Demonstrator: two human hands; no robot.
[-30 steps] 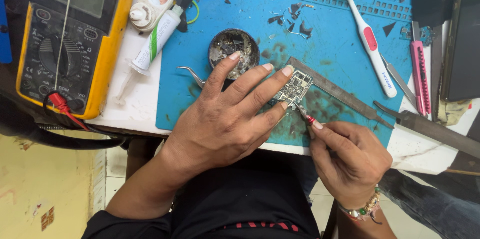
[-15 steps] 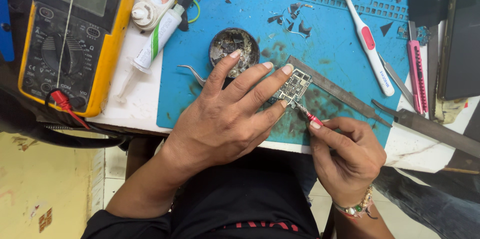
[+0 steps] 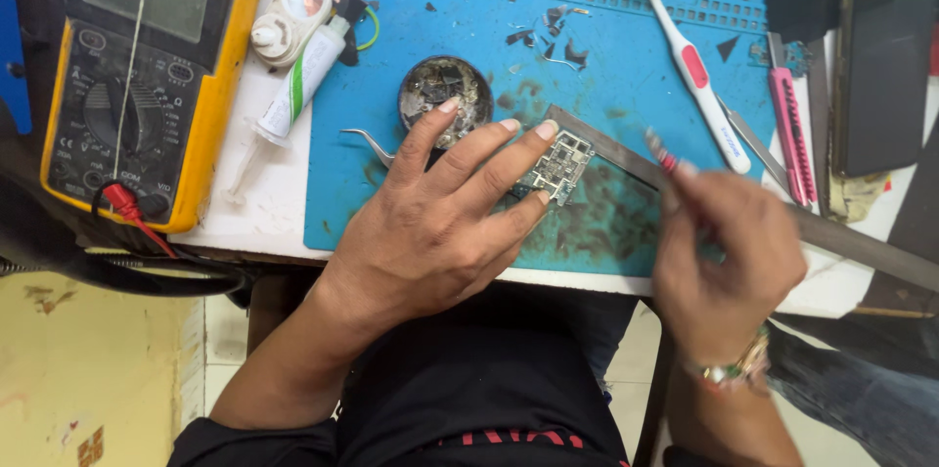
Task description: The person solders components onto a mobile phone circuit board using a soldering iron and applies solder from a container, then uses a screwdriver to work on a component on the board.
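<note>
Left hand (image 3: 435, 222) flat, fingers spread, pressing small circuit board (image 3: 558, 168) onto blue work mat (image 3: 626, 66); board near mat's front edge, partly under fingertips. Right hand (image 3: 724, 257) closed around thin red-handled tool (image 3: 661, 152), tip raised just right of board; hand blurred, exact grip hard to read. Long grey metal bar (image 3: 841, 237) running diagonally from behind board toward right table (image 3: 245, 203) edge.

Just beyond left fingertips: small round dark tin (image 3: 445, 90) holding grey, crusted residue. Curved metal tweezers (image 3: 370, 142) beside it, partly under left hand. Left of mat: white tube with green stripe (image 3: 298, 81) lying tilted, nozzle toward front; white round case (image 3: 291, 5) behind it. Yellow multimeter (image 3: 147, 66) at far left, grey screen, black dial, red probe plugged at lower edge.

Farther back on mat: white toothbrush with red patch (image 3: 690, 61), bristles dirty; dark scraps scattered. Pink utility knife (image 3: 790, 134) at right; dark phone (image 3: 885, 66) beyond.
</note>
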